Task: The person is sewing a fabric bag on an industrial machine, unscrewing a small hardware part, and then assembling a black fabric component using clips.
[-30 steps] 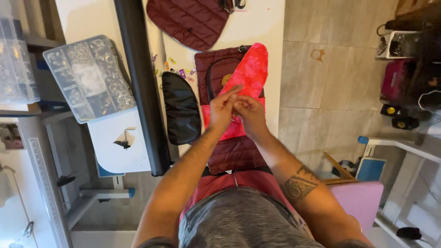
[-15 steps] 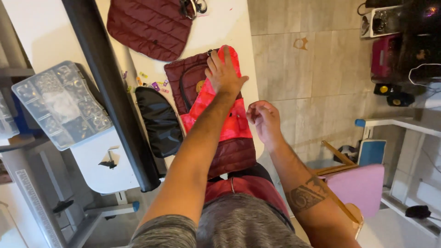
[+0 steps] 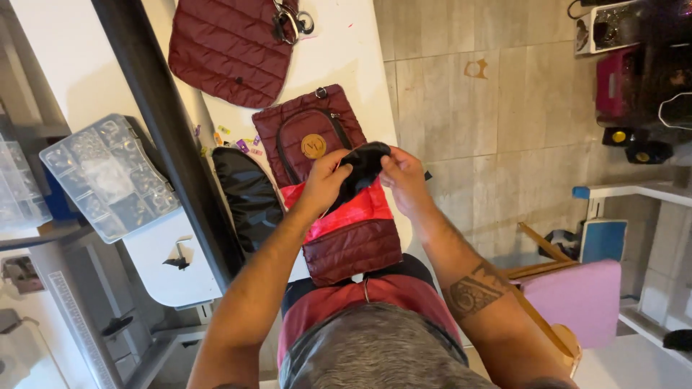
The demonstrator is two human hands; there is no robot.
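At the centre of the frame, both hands meet over a maroon quilted bag [image 3: 306, 137] lying on a white table [image 3: 346, 50]: the left hand [image 3: 324, 180] and right hand [image 3: 404, 176] each pinch one end of a small black fabric piece [image 3: 364, 162], fingers closed on it, just above the bag's bright pink lining [image 3: 346, 212]. The work appears to be at the fitting stage — the black piece held over the open lining, not yet laid down; placing it would seem to call for a steady two-handed grip and careful alignment with the pink panel. A second maroon quilted panel [image 3: 227, 47] lies at upper left of centre, a black curved piece [image 3: 249, 194] just left of the bag, and a clear compartment box [image 3: 108, 176] at far left — none blocks the hands.
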